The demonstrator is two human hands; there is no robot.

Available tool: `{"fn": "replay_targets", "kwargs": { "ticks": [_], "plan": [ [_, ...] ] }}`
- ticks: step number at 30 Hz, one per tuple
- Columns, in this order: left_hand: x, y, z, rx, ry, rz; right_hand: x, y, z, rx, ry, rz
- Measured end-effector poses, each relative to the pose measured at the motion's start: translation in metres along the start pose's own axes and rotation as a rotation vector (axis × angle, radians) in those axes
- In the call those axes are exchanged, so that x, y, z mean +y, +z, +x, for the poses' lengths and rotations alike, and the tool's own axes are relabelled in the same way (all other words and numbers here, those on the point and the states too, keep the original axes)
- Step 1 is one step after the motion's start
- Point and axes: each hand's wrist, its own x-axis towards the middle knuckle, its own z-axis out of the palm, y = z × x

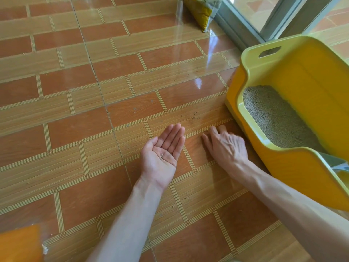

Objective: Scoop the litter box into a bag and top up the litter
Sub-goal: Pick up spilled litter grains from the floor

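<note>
A yellow litter box [268, 59] stands on the tiled floor at the right, with grey-beige litter [272, 116] inside. My left hand [163, 150] lies palm up with straight fingers just above the floor, a few litter grains in the palm. My right hand [225, 143] is palm down on the floor beside the box's front corner, fingers spread flat on the tile. Scattered litter grains [194, 116] lie on the tiles just beyond both hands. A yellow and clear litter bag [202, 10] leans at the far wall by the door frame.
A sliding glass door frame [251, 25] runs behind the box. An orange object [18, 244] shows at the bottom left corner. A pale plastic piece [338, 163] sticks out at the box's near right edge. Glossy tile floor spreads to the left.
</note>
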Motion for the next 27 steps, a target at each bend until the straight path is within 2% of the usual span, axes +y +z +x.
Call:
{"fn": "replay_targets", "kwargs": {
  "ticks": [3,6,8,10,15,23,27],
  "plan": [
    [0.001,0.000,0.000,-0.003,0.004,-0.003,-0.002,-0.004,0.002,-0.100,0.007,-0.019],
    [0.000,0.000,0.001,0.000,0.007,-0.002,-0.007,-0.009,0.004,-0.189,0.155,0.157],
    [0.000,0.001,0.000,-0.004,0.005,-0.001,-0.009,-0.011,0.007,-0.183,0.171,0.290],
    [0.000,0.001,-0.001,-0.008,0.005,-0.001,-0.005,-0.010,0.011,-0.285,0.138,0.343],
    [0.002,0.000,-0.002,0.001,0.008,-0.001,0.011,-0.007,0.017,-0.113,0.108,0.315],
    [0.003,-0.001,-0.003,0.006,0.013,0.017,0.012,0.008,0.036,-0.155,0.125,0.348],
    [0.003,-0.001,-0.002,0.008,0.014,0.017,0.009,0.006,0.032,-0.089,0.005,0.242]
  ]
}}
